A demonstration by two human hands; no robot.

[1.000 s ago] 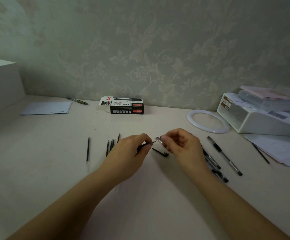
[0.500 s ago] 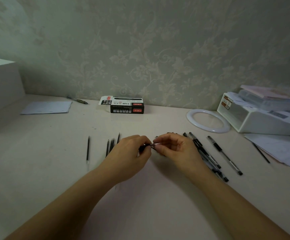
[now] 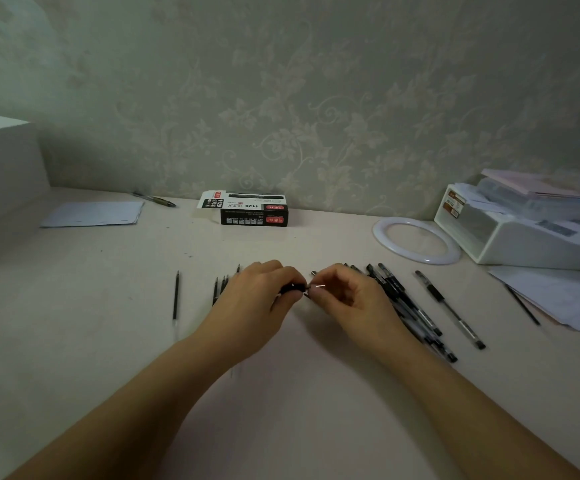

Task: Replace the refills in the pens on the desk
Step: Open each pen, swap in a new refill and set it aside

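Observation:
My left hand (image 3: 259,299) grips a black pen barrel (image 3: 292,288) over the middle of the desk. My right hand (image 3: 345,296) pinches the pen's metal tip piece (image 3: 317,287) right at the barrel's end, the two parts touching or nearly so. Most of the pen is hidden inside my fingers. A bunch of black gel pens (image 3: 409,310) lies just right of my right hand, and one pen (image 3: 449,308) lies apart from it. Loose refills (image 3: 221,287) lie behind my left hand, with a single refill (image 3: 176,295) further left.
A black refill box (image 3: 252,211) stands open near the wall. A white ring (image 3: 416,240) and a white organiser with papers (image 3: 524,230) sit at the right. A paper pad (image 3: 92,213) and a pen (image 3: 155,199) lie at the back left. A white box edge (image 3: 4,161) stands far left.
My hands have come together: the right hand moved left and brought the tip piece up to the barrel held in my left hand. The pens at the right became uncovered.

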